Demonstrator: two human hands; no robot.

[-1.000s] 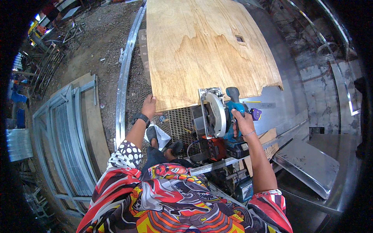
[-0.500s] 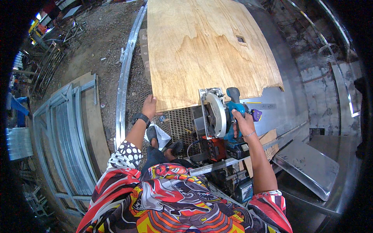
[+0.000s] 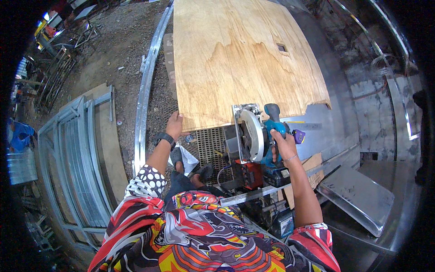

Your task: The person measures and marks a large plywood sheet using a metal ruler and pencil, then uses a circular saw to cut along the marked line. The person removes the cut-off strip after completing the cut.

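A large plywood sheet (image 3: 217, 77) with a small rectangular hole spreads out in front of me. My left hand (image 3: 174, 124) grips the sheet's near left corner, fingers closed on its edge. My right hand (image 3: 284, 144) is wrapped round the rear handle of a teal cordless circular saw (image 3: 275, 124). The saw's metal base plate (image 3: 246, 109) overlaps the sheet's near edge, and the white blade guard (image 3: 255, 136) faces left. Whether the blade touches the wood is hidden. A purple tape measure (image 3: 298, 136) and a yellow pencil (image 3: 295, 122) lie just right of the saw.
Beneath the sheet's near edge is a metal grating (image 3: 210, 143), with my feet beside it. A red machine (image 3: 250, 173) stands below the saw. Long metal channels (image 3: 147, 90) run along the left, near stacked metal frames (image 3: 77, 163). A metal panel (image 3: 360, 197) leans at right.
Both hands keep their grips, and the saw stays at the sheet's near edge. The view has shifted only slightly.
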